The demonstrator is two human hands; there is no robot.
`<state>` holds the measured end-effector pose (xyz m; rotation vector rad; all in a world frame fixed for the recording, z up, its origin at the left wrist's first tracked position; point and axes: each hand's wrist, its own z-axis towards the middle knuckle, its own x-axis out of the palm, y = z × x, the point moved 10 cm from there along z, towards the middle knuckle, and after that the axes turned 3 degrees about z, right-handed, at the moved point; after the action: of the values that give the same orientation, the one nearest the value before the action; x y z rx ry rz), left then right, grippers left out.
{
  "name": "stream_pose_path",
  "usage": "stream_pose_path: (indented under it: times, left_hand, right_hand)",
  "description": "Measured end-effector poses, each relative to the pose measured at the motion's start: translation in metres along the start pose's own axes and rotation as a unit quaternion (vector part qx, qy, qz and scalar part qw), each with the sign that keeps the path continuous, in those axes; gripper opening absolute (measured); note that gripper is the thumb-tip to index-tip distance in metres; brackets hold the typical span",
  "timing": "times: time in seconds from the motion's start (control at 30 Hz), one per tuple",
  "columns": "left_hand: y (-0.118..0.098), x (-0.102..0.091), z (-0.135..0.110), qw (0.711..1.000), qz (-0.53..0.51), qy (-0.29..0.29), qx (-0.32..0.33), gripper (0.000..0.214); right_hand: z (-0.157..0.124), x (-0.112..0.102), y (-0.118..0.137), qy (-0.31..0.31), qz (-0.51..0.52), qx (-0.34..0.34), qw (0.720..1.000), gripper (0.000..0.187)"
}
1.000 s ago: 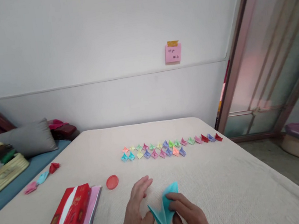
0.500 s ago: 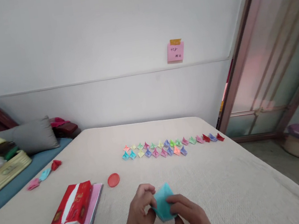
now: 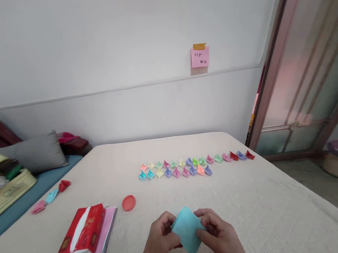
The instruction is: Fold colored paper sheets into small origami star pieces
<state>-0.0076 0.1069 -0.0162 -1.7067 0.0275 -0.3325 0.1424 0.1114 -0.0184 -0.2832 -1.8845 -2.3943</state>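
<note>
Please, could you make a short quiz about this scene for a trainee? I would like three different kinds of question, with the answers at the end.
1. What do the left hand and the right hand hold together? A) a pair of scissors B) a folded light-blue paper C) a roll of tape
2. True or false: the red tissue pack lies on a pink paper stack.
3. Fill in the missing word: the small folded paper pieces on the bed cover lie in ___ rows.

Key: 1. B; 2. true; 3. two.
</note>
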Motion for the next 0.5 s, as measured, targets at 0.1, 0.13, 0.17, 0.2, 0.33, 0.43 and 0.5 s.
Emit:
stream_pose_path:
  times: [0.1,0.13,0.17,0.2,0.33,0.43,0.5]
  left_hand:
    - [-0.005,0.004,0.002,0.999,0.009,0.032,0.035,0.019]
    - [-0.005,0.003,0.002,0.999,0.018,0.026,0.044,0.017]
    - [-0.004,0.001,0.003,0.998,0.027,0.013,0.048,0.015]
    - [-0.001,-0.001,0.004,0.998,0.034,-0.003,0.048,0.013]
    - [0.002,-0.006,0.005,0.995,0.054,-0.051,0.064,0.012]
    - [-0.001,-0.007,0.004,0.992,0.063,-0.069,0.084,0.010]
    - [-0.003,-0.008,0.003,0.991,0.068,-0.073,0.087,0.010]
  right_hand:
    - [-0.001,0.001,0.003,0.001,0.010,0.010,1.000,0.019]
    - [-0.001,0.002,0.003,0.001,0.012,0.014,1.000,0.018]
    - [-0.002,0.002,0.003,0.002,0.018,0.018,1.000,0.017]
    - [-0.002,0.004,0.003,0.005,0.029,0.024,0.999,0.016]
    - [-0.003,0.010,-0.006,0.024,0.062,0.077,0.995,0.015]
    - [-0.003,0.012,-0.014,0.032,0.053,0.125,0.990,0.015]
    - [-0.003,0.012,-0.018,0.041,0.055,0.151,0.986,0.013]
